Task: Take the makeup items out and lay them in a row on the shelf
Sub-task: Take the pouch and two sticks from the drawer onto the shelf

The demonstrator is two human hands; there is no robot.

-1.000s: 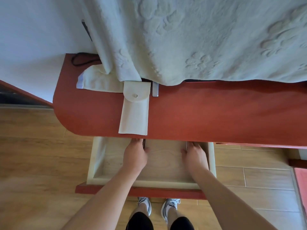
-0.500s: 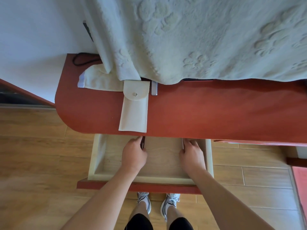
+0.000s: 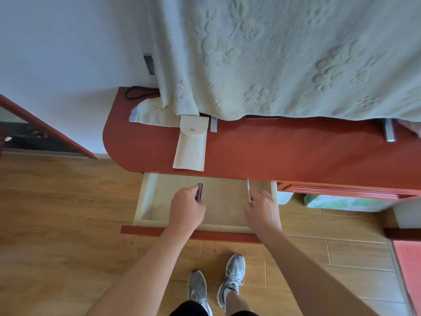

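One big pale blanket (image 3: pixel 284 53) draped down over the back of the red shelf (image 3: pixel 296 151). Below the shelf's front edge, pulled open, a light wooden drawer (image 3: pixel 147 197). On the shelf's left part, a cream pouch (image 3: pixel 190 149), flap snapped down, lower end at the front edge. Over the drawer, left hand (image 3: pixel 186 208), fingers curled round a dark brown stick (image 3: pixel 200 192), upper end poking out. Near it but apart, right hand (image 3: pixel 262 212) pinching a thin white stick (image 3: pixel 248 190), tip toward the shelf. Both sticks over the drawer, short of the shelf.
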